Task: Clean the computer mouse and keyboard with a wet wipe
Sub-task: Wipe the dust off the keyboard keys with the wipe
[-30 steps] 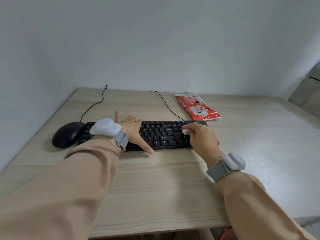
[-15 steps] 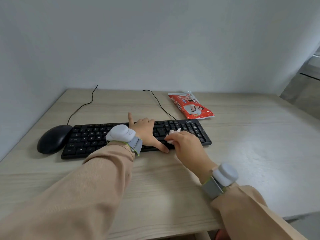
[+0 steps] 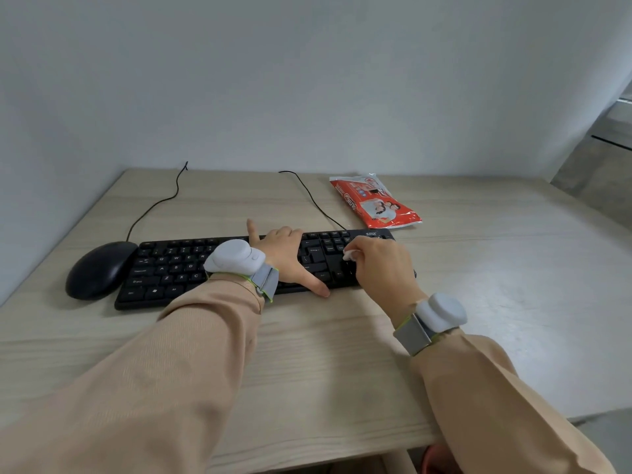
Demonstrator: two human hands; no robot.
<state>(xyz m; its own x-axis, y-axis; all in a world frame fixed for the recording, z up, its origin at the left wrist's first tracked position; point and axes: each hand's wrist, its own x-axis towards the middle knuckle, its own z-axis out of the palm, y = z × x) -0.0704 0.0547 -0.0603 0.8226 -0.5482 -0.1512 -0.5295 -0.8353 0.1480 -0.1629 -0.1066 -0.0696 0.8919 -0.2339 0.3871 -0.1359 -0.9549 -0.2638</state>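
Observation:
A black keyboard (image 3: 171,268) lies across the wooden desk (image 3: 307,354), and a black mouse (image 3: 99,268) sits just off its left end. My left hand (image 3: 287,258) rests flat on the keyboard's middle, fingers spread, thumb at the front edge. My right hand (image 3: 383,268) is over the keyboard's right part, fingers closed on a small crumpled white wet wipe (image 3: 349,255) pressed against the keys. Most of the wipe is hidden inside the hand.
A red wet-wipe pack (image 3: 374,203) lies behind the keyboard's right end. Two black cables (image 3: 160,203) run from the mouse and keyboard to the back wall. A grey surface (image 3: 602,172) stands at the far right beyond the desk.
My right hand with the wipe has moved right along the keyboard, from near my left thumb to the right key block. My left hand stays on the keyboard's middle.

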